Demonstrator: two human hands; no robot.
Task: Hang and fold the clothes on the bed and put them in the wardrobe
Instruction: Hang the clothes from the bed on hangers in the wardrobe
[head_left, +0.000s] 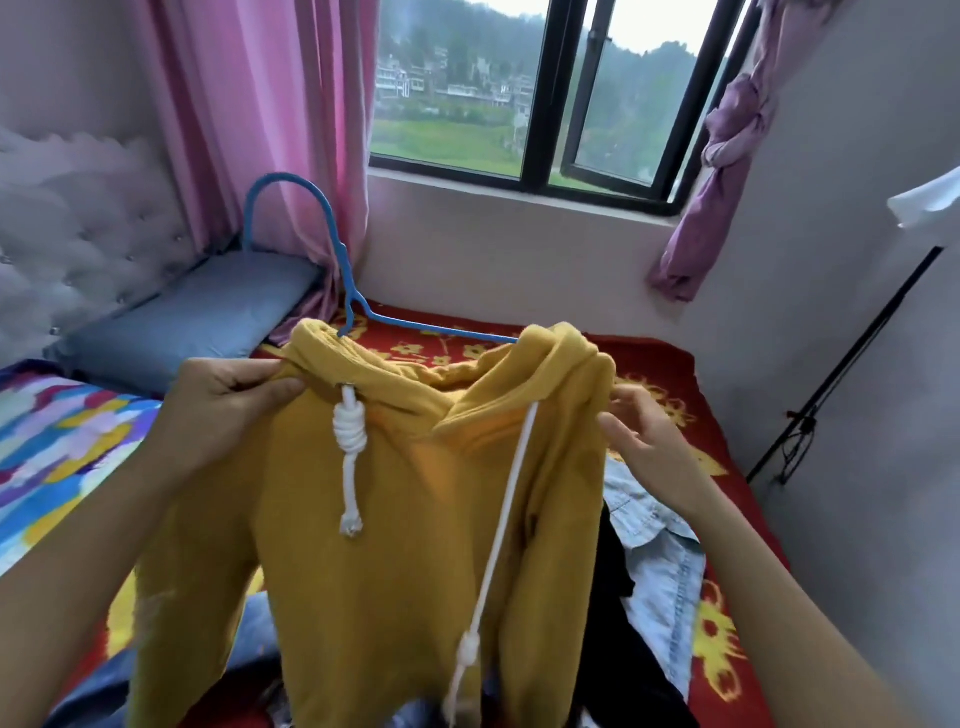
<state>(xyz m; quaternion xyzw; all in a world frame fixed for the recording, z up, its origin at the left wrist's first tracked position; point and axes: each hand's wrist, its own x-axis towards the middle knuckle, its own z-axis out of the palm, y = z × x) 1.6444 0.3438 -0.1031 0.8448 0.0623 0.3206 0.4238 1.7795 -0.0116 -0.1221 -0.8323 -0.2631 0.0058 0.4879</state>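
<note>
A red flowered bedspread (670, 374) runs to the wall under the window (524, 93), beyond your raised hands. Your left hand (228, 400) pinches the yellow hoodie (395, 519) at its collar, holding it upright, with the blue hanger (332, 244) rising just above your knuckles. Your right hand (649, 441) is open, fingers spread, touching the hoodie's far shoulder; denim and dark clothes (660, 561) lie below that wrist.

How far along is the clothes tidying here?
Early on. The blue hanger is already inside the yellow hoodie. In hand: the left hand pinches its neck, the right hand is open at its shoulder. Left: a denim shirt and dark clothes on the bed. No wardrobe in view.
</note>
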